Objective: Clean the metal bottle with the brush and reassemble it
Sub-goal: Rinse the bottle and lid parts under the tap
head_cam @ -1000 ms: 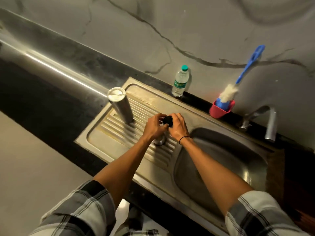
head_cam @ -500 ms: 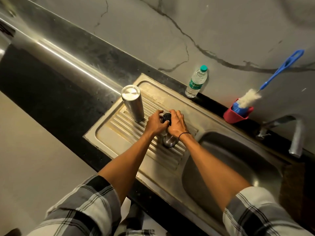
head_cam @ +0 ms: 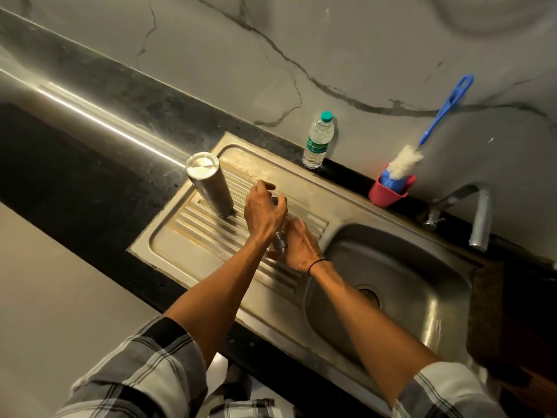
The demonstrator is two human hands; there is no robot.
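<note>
1. Left hand [head_cam: 263,212] hangs over the ribbed drainboard [head_cam: 180,245], back of the hand up, fingers loosely curled and a bit spread. It blocks whatever is underneath, so I can't tell if it has hold of anything.
2. Right hand [head_cam: 300,247] sits right at its 5 o'clock, wet, fingers wrapped around a small shiny metal piece [head_cam: 280,240] that peeks out between the two hands. Looks like the cap part, but it's mostly hidden.
3. The bottle [head_cam: 209,184] stands on the drainboard at about 10 o'clock from the left hand, close by but not touching it, flat closed end facing up.
4. The brush [head_cam: 422,146] is way off at 2 o'clock, head-down in a red cup [head_cam: 388,193] against the wall, blue handle sticking up.
5. A plastic water bottle [head_cam: 318,143] stands at 12 o'clock by the wall.
6. Sink basin [head_cam: 422,297] sits at 4 o'clock of the hands, tap [head_cam: 476,215] at 3 o'clock.
</note>
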